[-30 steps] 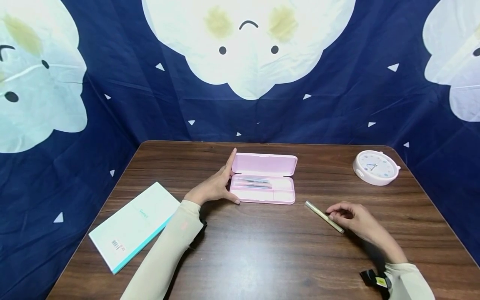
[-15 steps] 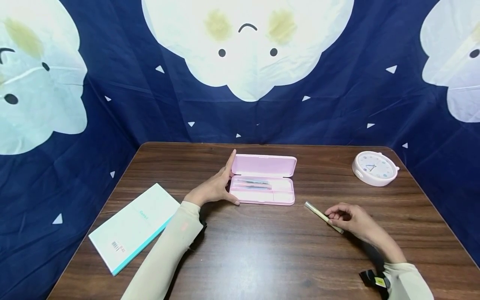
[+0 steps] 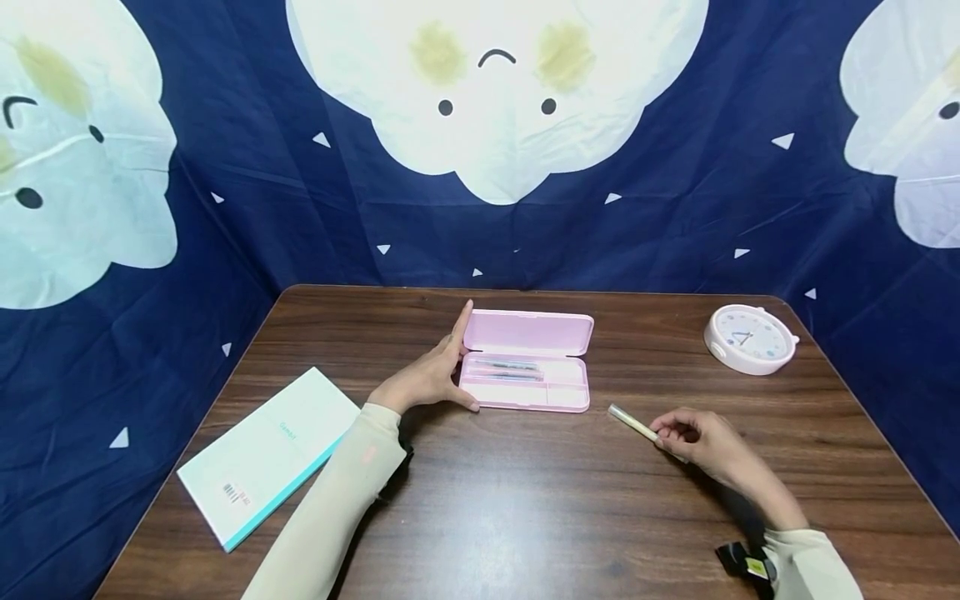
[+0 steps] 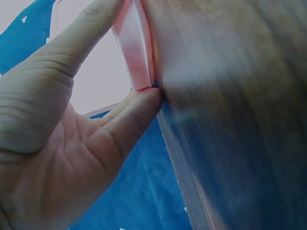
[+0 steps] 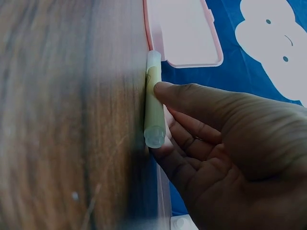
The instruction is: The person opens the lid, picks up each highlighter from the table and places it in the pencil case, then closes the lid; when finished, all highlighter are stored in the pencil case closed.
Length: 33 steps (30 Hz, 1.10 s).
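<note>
A pink pencil case lies with its lid up near the middle of the table, and several pens rest in its long compartment. My left hand spreads along the case's left end. Its thumb touches the front corner and its fingers reach up beside the lid; in the left wrist view they meet the pink case wall. To the right, my right hand pinches a slim pale-yellow pen near its closer end, between thumb and fingertips. The right wrist view shows the pen's translucent ends.
A white book with a turquoise edge lies at the left of the brown wooden table. A round white clock is at the back right. Dark blue cloth with cloud faces hangs behind the table.
My right thumb has come down over the pen, and the fingers now pinch it. The left hand and the pencil case stay as they were.
</note>
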Each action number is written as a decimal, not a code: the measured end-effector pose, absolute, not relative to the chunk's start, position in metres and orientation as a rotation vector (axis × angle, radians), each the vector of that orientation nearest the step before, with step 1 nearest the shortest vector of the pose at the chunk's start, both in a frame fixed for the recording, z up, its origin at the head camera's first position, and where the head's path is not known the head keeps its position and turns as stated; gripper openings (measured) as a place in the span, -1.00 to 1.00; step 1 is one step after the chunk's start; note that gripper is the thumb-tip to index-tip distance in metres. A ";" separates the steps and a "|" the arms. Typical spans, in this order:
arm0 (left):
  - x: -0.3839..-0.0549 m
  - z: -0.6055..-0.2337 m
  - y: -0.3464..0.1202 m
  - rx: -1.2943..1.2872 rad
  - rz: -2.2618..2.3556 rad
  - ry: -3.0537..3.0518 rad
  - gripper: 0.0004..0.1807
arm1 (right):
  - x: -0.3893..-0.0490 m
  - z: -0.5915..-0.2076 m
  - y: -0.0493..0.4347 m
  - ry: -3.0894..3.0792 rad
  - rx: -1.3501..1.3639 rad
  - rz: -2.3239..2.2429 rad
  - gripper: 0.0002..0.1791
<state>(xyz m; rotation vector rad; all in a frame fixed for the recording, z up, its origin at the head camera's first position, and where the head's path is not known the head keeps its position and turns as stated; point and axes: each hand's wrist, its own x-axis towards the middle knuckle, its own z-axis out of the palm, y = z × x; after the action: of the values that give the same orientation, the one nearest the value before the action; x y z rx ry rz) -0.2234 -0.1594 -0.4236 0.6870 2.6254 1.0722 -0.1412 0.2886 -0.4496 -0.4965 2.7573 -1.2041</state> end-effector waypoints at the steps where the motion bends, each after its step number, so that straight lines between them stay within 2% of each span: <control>1: -0.223 -0.424 -0.159 0.688 1.074 2.625 0.81 | -0.141 -0.450 0.289 2.761 -0.498 -1.205 -0.92; 15: -0.222 -0.427 -0.161 0.647 1.053 2.627 0.81 | -0.153 -0.461 0.286 2.898 -0.788 -1.348 -0.81; 33: -0.225 -0.429 -0.162 0.751 1.077 2.638 0.80 | -0.197 -0.438 0.254 2.915 -0.813 -1.298 -0.81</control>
<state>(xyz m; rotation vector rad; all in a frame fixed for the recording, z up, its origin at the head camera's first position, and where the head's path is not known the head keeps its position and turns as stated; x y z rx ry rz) -0.2253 -0.1618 -0.4291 0.7510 2.6378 1.0773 -0.1968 0.2541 -0.4385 -0.8134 2.9152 -1.2977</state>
